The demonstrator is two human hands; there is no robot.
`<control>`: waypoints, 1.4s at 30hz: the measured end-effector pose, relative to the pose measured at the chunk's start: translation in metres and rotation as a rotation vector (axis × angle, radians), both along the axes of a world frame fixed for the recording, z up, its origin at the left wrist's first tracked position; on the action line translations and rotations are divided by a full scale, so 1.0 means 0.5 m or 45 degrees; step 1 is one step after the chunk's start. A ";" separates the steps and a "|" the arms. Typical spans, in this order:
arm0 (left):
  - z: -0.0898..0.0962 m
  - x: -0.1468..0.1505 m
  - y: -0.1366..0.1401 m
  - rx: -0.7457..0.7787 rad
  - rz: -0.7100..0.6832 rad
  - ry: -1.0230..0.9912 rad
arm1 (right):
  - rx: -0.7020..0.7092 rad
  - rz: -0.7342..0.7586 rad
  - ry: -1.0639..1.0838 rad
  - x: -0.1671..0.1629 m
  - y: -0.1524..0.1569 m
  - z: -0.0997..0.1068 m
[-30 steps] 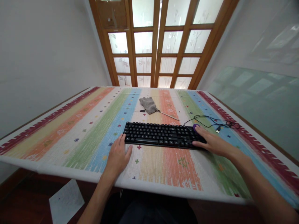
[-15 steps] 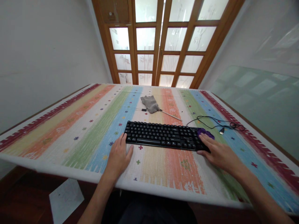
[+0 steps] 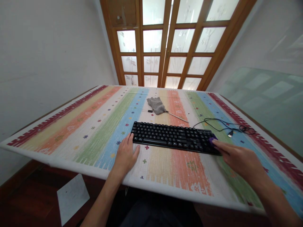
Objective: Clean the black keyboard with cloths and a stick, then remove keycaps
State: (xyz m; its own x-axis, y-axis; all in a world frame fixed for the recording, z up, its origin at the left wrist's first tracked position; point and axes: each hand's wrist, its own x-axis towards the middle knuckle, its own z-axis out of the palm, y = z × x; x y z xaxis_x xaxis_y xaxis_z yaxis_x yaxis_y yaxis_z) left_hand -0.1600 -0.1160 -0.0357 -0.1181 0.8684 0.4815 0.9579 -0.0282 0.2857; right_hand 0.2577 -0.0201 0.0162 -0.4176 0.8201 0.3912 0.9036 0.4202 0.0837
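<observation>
A black keyboard (image 3: 170,136) lies on the striped tablecloth in front of me. My left hand (image 3: 126,154) rests flat beside its left end, fingertips touching the near left corner and thumb spread out on the cloth. At the opposite end, my right hand (image 3: 233,154) pinches a purple cloth (image 3: 212,140) against the number-pad keys. Most of that cloth is hidden under my fingers. The keyboard's black cable (image 3: 217,119) runs from its back edge to the right, where its USB plug (image 3: 230,134) lies loose.
Beyond the keyboard lies a grey cloth piece (image 3: 156,105) with a thin stick (image 3: 177,117) extending from it. A small black object (image 3: 150,111) sits beside it. The striped tablecloth (image 3: 104,126) covers the table, with a glass panel (image 3: 265,97) at right and wooden doors (image 3: 163,63) behind.
My right hand has gone from lying spread over the purple cloth to pinching it, with its wrist lifted more. Less of the cloth shows. The whole view has shifted slightly; my left hand stays in place.
</observation>
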 end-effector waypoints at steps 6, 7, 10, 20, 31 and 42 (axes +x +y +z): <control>0.000 0.000 -0.001 0.010 -0.002 -0.018 | 0.031 -0.118 0.103 -0.024 0.045 0.012; 0.000 0.000 -0.001 0.001 0.001 -0.020 | -0.026 -0.069 0.093 -0.024 0.059 0.000; 0.002 0.001 -0.002 -0.013 0.008 -0.027 | -0.198 0.164 0.049 -0.005 0.099 -0.043; 0.004 0.003 -0.002 -0.013 0.011 -0.013 | -0.064 0.389 0.037 0.065 0.106 -0.111; 0.005 0.000 -0.001 -0.010 0.003 0.011 | 0.204 0.176 0.103 0.021 -0.008 -0.092; 0.001 -0.002 0.003 0.014 -0.002 -0.001 | 0.172 -0.066 0.453 -0.004 0.041 0.022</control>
